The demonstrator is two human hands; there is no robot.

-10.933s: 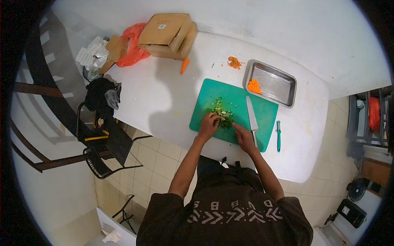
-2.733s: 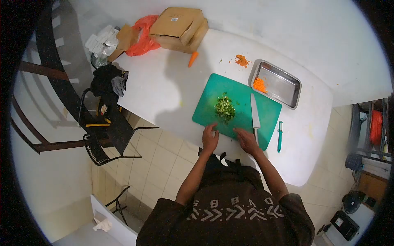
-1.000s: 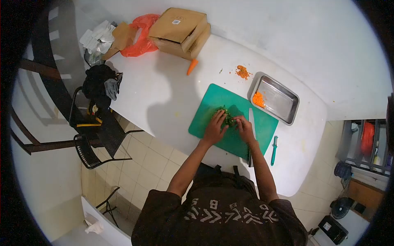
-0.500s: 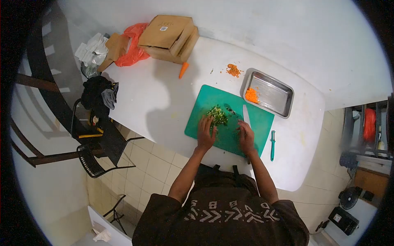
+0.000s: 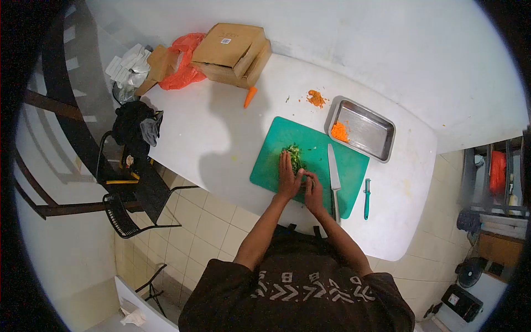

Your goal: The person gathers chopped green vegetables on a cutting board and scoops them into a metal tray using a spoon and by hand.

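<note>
A heap of chopped greens lies on the green cutting board. My left hand rests along the near left side of the heap, its fingers stretched out. Just to its right, my right hand is cupped with bent fingers, its fingertips by the left thumb and the near edge of the greens. Neither hand shows a held object. A knife lies on the board to the right of my right hand, its blade pointing away from me.
Beyond the board's right corner stands a metal tray with chopped carrot in it. A green peeler lies right of the board. Carrot peelings, a carrot, a cardboard box and a red bag are farther back.
My right hand has moved left from beside the knife to my left hand. My left hand has shifted slightly right against the greens, and the heap looks narrower. The knife's handle is now uncovered.
</note>
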